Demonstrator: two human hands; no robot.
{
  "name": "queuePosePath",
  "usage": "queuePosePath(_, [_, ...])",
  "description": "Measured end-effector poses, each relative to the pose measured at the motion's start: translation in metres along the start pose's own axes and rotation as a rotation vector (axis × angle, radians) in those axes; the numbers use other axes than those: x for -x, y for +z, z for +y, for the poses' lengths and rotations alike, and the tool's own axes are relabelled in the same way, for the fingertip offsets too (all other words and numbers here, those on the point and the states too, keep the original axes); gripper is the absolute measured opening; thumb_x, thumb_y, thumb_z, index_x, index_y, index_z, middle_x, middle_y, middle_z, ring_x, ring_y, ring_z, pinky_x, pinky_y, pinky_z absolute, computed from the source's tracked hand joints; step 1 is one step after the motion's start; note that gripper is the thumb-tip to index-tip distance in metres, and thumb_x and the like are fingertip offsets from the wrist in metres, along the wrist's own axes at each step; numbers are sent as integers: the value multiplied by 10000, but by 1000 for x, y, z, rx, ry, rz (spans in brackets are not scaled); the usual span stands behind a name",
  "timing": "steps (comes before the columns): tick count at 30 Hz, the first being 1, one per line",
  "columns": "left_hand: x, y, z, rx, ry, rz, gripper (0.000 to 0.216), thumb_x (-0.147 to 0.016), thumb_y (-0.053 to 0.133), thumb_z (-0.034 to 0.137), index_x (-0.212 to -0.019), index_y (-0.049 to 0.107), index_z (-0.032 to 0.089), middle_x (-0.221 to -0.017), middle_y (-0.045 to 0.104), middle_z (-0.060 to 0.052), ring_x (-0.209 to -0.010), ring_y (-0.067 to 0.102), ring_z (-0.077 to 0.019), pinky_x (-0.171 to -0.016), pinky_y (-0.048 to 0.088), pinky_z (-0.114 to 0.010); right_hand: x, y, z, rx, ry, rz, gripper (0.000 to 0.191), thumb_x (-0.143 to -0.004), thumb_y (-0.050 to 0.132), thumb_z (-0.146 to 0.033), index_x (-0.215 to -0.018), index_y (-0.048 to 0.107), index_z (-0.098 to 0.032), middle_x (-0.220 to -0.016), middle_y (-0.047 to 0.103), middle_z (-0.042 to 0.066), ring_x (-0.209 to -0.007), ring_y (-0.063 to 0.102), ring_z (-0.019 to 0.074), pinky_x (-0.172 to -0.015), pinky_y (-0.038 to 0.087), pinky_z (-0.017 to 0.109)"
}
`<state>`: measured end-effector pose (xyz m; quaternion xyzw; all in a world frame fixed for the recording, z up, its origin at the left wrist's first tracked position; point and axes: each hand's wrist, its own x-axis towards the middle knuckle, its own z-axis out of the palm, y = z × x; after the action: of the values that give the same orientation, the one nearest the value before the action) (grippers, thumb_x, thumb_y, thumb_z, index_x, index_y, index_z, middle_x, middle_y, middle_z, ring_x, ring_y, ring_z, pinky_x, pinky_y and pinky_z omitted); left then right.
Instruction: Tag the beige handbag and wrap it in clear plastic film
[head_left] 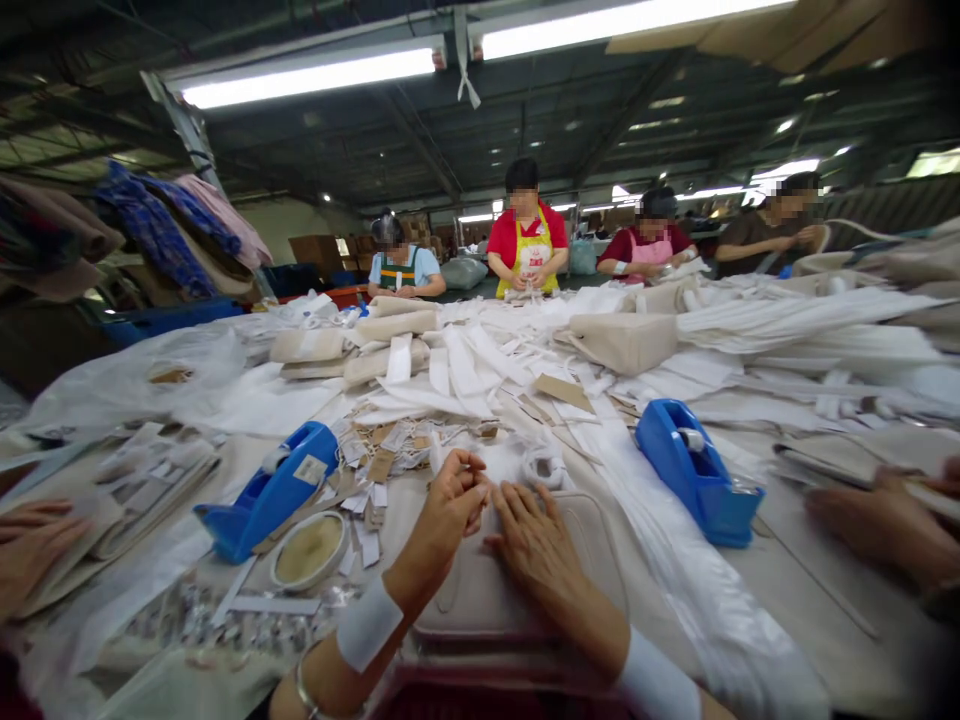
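A beige padded bag [495,590] lies flat on the table right in front of me. My left hand [448,510] is curled in a pinch at the bag's upper edge, fingers pressed together on something too small to make out. My right hand [534,535] lies flat on the bag beside it, fingers stretched out toward a small roll of white tape [541,466].
Blue tape dispensers stand left [266,490] and right [696,470] of the bag. A round tin [309,550] sits near the left one. White paper strips, tags and folded beige bags cover the table. Other people's hands rest at the left [34,545] and right [885,520]; several workers stand at the far side.
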<state>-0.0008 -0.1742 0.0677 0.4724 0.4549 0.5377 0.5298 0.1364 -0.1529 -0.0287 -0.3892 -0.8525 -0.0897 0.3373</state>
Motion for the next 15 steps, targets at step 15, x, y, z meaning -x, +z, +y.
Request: queuePosePath(15, [133, 209, -146, -743, 211, -992, 275, -682, 826, 423, -757, 661, 216, -816, 700, -11, -910, 591, -233, -797, 420, -348, 91, -254, 45, -378, 790, 367, 301, -907, 537, -486, -1089, 687, -298, -1107, 707, 32, -1073, 651, 252, -968, 512, 399])
